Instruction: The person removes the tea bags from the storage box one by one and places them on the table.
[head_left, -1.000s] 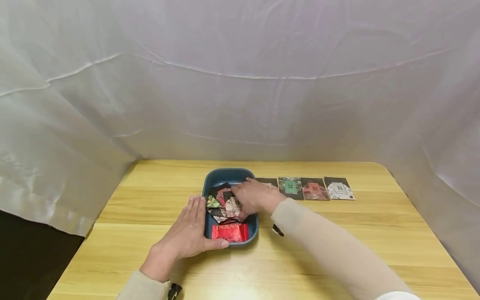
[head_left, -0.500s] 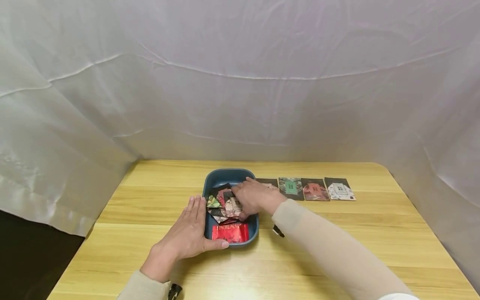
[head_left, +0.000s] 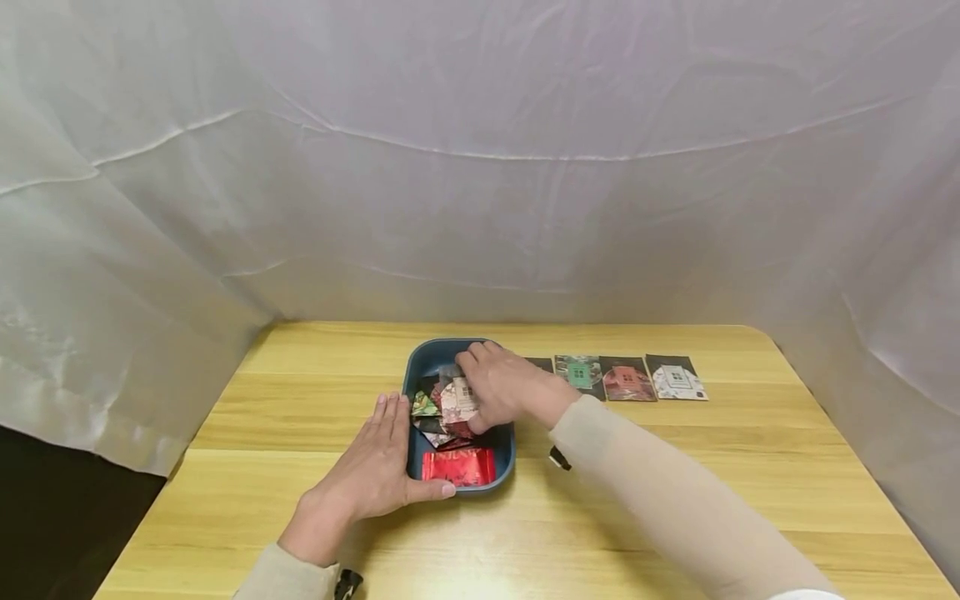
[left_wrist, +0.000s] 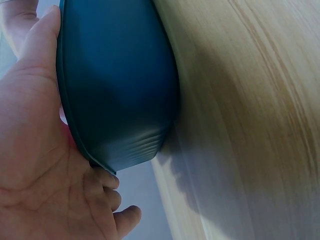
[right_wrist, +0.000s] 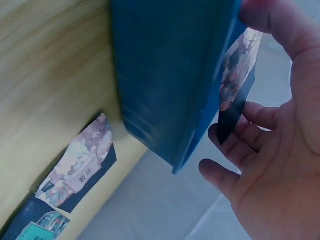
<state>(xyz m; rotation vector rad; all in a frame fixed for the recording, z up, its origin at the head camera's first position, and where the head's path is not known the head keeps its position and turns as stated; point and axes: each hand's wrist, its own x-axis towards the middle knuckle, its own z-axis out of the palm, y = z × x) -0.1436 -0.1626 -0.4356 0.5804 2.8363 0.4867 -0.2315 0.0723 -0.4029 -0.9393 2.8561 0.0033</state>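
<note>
A dark blue tray (head_left: 514, 454) stands on the table, with several printed sachets inside and a red packet (head_left: 459, 467) at its near end. My left hand (head_left: 367, 467) lies along the tray's left side, fingers straight and thumb stretched over the near rim. In the left wrist view its palm faces the tray's outer wall (left_wrist: 120, 85). Over the tray, my right hand (head_left: 510, 385) holds a pink-and-black floral sachet (head_left: 459, 402) between thumb and fingers. The right wrist view shows that sachet (right_wrist: 241, 70) tilted above the rim. Below it, a sachet with green print (head_left: 425, 404) lies among others, partly covered.
Right of the tray, several sachets lie in a row near the table's back: a green-labelled one (head_left: 579, 375), a red-labelled one (head_left: 628, 379) and a white-labelled one (head_left: 677, 378). Another (head_left: 542, 363) is mostly hidden by my right hand. Pale cloth (head_left: 480, 225) hangs behind the table.
My right hand's fingers have shifted left and away from me, and the floral sachet has risen and tilted with them. The left hand stays in place on the tray.
</note>
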